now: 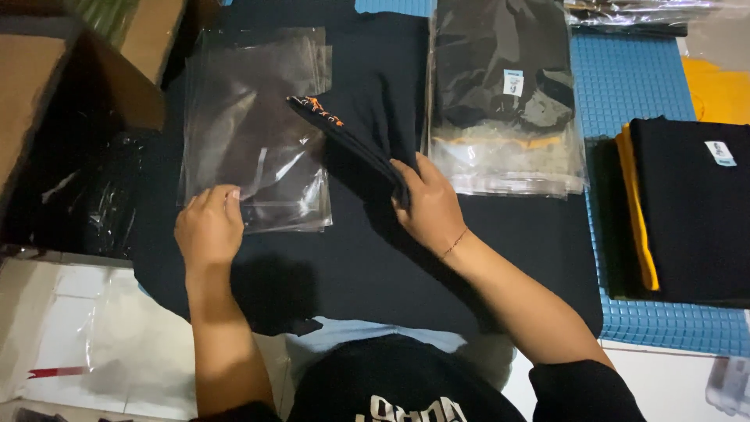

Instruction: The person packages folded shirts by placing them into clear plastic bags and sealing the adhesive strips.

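Observation:
A black garment (pixel 375 258) lies spread flat in front of me. My right hand (pixel 428 205) grips a folded edge of it, lifting a flap with an orange print (pixel 316 108) near its far corner. My left hand (pixel 209 227) rests with fingers bent on the near edge of a stack of clear plastic bags (pixel 250 133) lying on the cloth's left part; its fingertips touch the top bag.
Bagged dark garments (pixel 504 94) lie at the back centre. A pile of folded black and yellow shirts (pixel 687 211) sits on a blue gridded mat (pixel 625 86) at right. A cardboard box (pixel 47 86) stands at left, white plastic mailers (pixel 86 336) at lower left.

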